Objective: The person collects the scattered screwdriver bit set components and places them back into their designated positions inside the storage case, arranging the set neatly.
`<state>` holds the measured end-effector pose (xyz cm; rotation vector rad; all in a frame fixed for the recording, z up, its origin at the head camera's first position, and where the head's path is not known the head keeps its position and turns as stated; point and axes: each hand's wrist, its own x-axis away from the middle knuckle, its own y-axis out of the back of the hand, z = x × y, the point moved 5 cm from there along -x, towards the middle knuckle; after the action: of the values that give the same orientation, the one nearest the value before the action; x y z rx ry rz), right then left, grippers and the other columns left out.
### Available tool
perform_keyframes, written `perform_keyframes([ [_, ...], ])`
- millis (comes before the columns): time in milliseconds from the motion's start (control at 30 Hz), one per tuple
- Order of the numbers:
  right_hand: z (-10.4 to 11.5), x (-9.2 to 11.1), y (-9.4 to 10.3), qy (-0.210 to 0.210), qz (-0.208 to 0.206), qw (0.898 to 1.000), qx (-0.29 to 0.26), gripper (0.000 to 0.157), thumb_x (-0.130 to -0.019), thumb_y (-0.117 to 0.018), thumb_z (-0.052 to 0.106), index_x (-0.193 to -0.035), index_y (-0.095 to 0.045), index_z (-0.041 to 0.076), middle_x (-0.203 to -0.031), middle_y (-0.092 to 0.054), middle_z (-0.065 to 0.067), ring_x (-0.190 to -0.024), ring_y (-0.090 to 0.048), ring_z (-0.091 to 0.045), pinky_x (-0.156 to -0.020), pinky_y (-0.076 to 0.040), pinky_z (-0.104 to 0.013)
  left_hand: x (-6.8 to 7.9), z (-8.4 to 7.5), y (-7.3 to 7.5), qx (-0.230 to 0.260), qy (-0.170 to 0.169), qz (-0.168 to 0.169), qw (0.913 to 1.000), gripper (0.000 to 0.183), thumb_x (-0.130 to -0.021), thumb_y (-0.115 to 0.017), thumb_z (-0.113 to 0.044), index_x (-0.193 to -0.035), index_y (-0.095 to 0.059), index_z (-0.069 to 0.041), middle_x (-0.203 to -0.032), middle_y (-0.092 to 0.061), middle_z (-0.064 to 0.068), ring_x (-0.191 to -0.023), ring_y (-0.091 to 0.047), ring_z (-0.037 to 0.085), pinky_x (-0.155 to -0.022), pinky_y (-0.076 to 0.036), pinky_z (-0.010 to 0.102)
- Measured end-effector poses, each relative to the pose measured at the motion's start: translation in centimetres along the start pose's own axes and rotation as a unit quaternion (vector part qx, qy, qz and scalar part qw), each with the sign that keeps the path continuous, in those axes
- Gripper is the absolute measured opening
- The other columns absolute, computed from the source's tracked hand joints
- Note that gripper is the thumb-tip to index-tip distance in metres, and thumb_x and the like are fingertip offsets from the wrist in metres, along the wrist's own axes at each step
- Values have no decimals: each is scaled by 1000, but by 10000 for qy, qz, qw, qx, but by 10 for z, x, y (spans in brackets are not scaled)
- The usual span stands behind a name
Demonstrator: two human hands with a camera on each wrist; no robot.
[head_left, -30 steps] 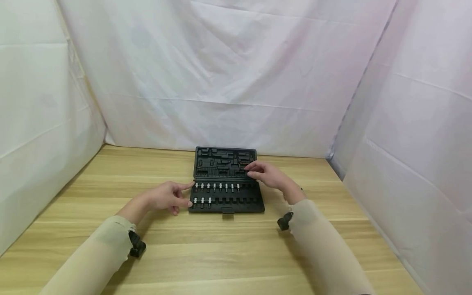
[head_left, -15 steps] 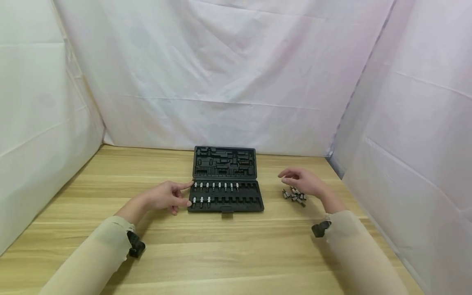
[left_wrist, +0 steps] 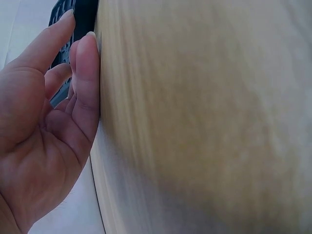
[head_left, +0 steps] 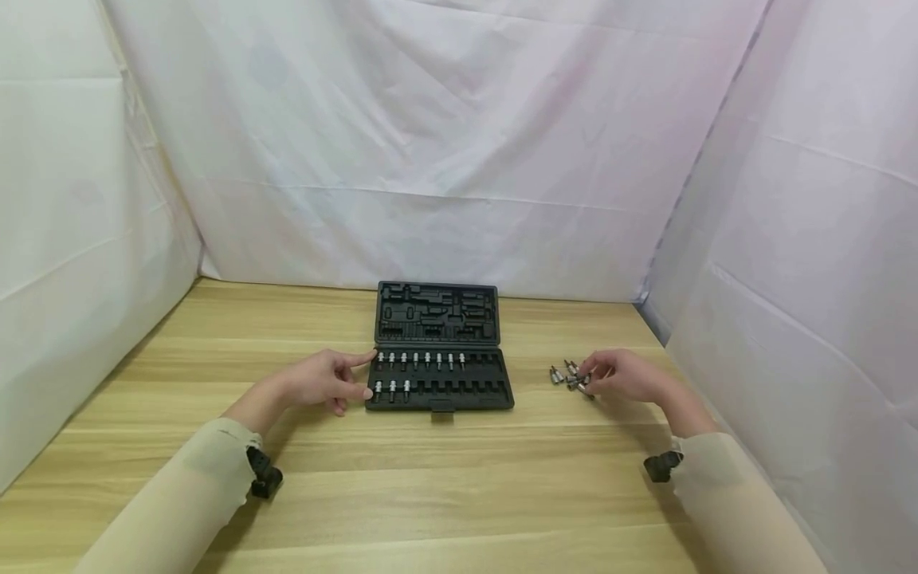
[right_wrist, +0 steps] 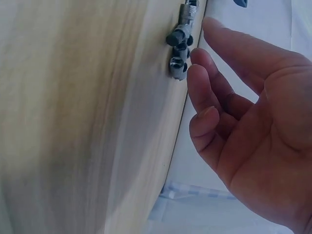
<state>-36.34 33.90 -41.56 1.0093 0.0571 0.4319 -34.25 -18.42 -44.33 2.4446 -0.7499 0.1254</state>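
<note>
Can't read any marks on the loose sockets (right_wrist: 180, 38) tbh. Reached down to them with right hand (head_left: 625, 375), loosely parted; still touching the case (head_left: 443, 376) with left hand (head_left: 315, 383), spread wide.

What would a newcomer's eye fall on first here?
Likely the open black case on the table, its silver sockets in two part-filled rows and the left hand at its left edge. Next, the pile of loose sockets to its right, with the right hand at it.
</note>
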Motion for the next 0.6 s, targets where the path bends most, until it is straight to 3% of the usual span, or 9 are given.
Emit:
perform_keyframes([
  [200,1,3,-3,-10,4,9999,122,29,-97,-85,17,-123,-75,9,-101,-75,-6,-92,-68,-19,-82,-57,-35,1,-1,1,19,21,11,10000,92,-100,-84,-25,-174,-30,-18,-97,-58,12,-75,-68,23,-73,-69,36],
  [600,1,7,-9,51,-210,9997,125,23,-90,-86,4,-105,-69,3,-96,-72,-7,-90,-65,-17,-78,-58,-28,-1,0,0,20,41,0,10000,90,-101,-83,-25,-174,-31,-18,-96,-59,12,-74,-68,21,-71,-68,35],
])
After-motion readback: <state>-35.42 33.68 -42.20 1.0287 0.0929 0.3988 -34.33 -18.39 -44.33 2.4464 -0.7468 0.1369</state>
